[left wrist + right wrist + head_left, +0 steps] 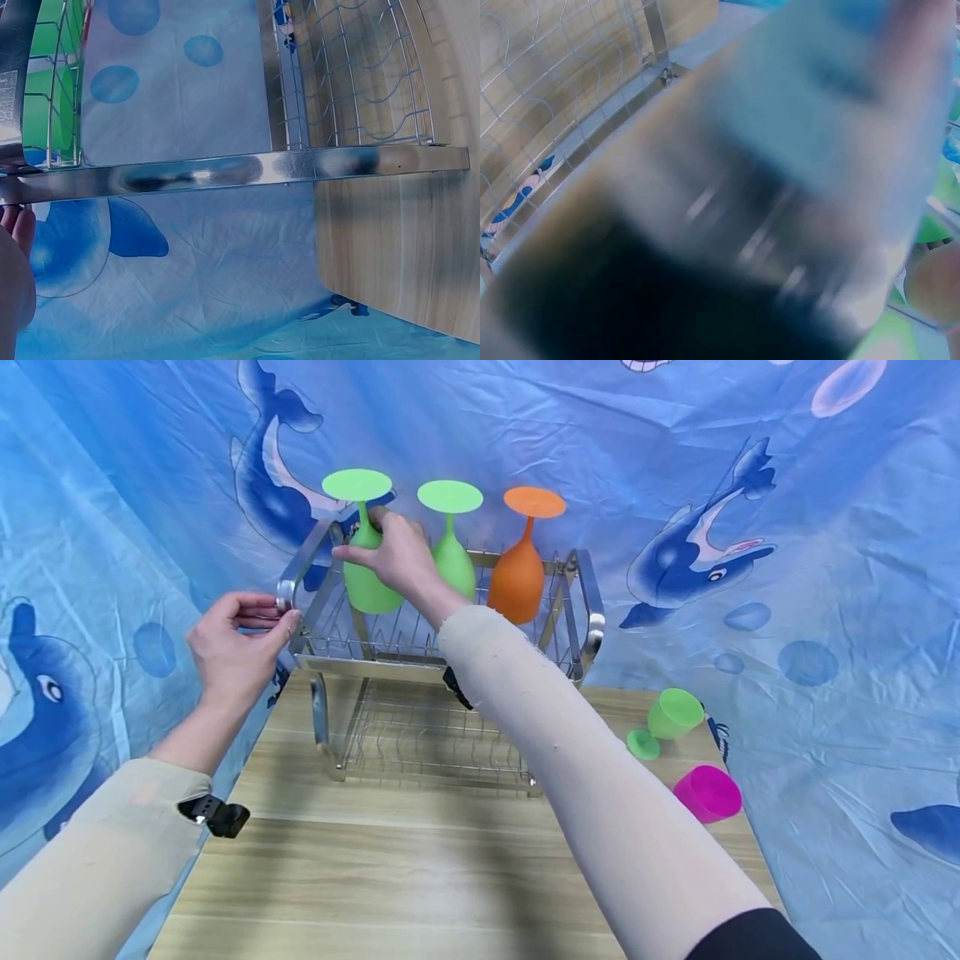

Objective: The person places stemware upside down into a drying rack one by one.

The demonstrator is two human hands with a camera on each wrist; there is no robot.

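Observation:
A two-tier metal dish rack [367, 668] stands at the table's back. My left hand [236, 647] pinches the left end of its upper frame between thumb and fingers; the left wrist view shows the metal side bar [225, 174] close up. On the top tier, a light green goblet [367, 589] sits upside down at the left. My right hand [405, 556] holds its upper bowl near the stem, thumb in front; some fingers are hidden. To its right are another upside-down green goblet [453, 564] and an orange goblet [517, 581].
On the wooden table [420, 877], right of the rack, a green goblet [675, 714] lies tipped over, with a magenta cup [708, 793] nearer the front. A blue dolphin-print curtain [525, 427] hangs behind. The right wrist view is largely blocked by a blurred shape.

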